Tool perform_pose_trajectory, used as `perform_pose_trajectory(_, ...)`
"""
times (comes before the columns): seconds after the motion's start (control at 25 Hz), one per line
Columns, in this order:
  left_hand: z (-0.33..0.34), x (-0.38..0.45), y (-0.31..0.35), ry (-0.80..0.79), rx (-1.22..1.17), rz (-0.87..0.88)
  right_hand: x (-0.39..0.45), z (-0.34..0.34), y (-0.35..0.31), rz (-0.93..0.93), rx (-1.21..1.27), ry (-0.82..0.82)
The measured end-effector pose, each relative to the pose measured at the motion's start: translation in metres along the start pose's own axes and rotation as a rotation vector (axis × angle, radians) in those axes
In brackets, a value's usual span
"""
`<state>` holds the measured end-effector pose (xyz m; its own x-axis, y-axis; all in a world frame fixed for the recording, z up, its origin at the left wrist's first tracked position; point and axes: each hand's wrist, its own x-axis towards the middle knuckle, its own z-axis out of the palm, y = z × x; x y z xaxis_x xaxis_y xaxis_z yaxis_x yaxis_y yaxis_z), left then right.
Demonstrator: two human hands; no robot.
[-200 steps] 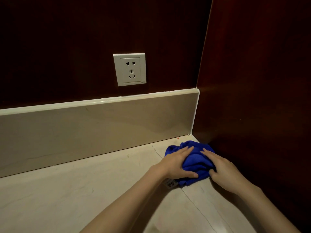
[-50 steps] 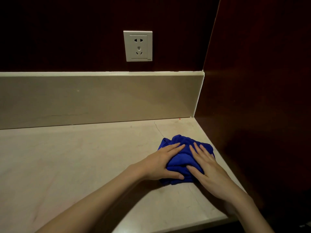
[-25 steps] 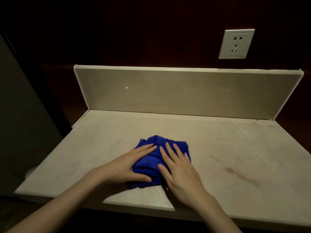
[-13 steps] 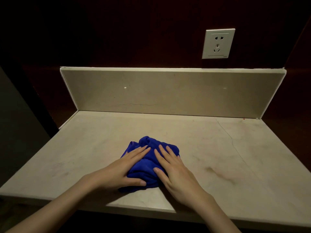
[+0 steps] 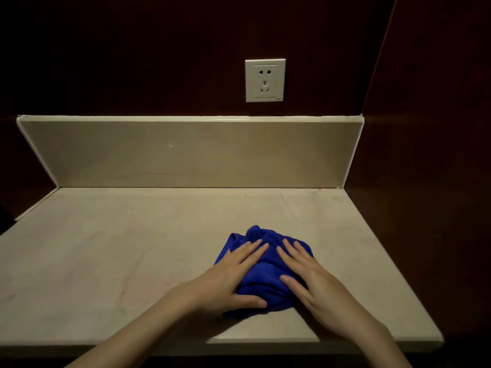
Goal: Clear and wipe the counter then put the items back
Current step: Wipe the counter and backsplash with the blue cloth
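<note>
Low in the frame, right of centre, the left hand (image 5: pixel 225 282) and right hand (image 5: pixel 313 277) lie flat, fingers straight and spread, pressing a bunched blue cloth (image 5: pixel 265 272) onto the counter (image 5: pixel 119 248). Behind runs a beige backsplash (image 5: pixel 186 152). Above it, upper centre, a white socket (image 5: pixel 265 80) sits on a dark wall (image 5: pixel 132 54), perhaps wood.
</note>
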<state>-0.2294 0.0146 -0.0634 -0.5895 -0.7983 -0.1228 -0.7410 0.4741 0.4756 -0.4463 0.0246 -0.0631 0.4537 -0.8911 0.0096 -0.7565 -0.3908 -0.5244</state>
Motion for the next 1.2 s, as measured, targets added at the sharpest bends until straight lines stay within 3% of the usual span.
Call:
perform_pose_trajectory(0.48,0.047,0.101,0.108,-0.063,0.044,0.169,-0.082,-0.052,0.074,0.285,0.024,0.201)
perform_pose_trajectory(0.88,0.040,0.086,0.089,-0.022,0.062,0.223,-0.079,-0.017,0.061,0.336,-0.100,0.321)
perform_pose_trajectory(1.2,0.018,0.032,0.040,-0.021,0.062,0.230,-0.059,0.012,-0.010,0.366,-0.056,0.278)
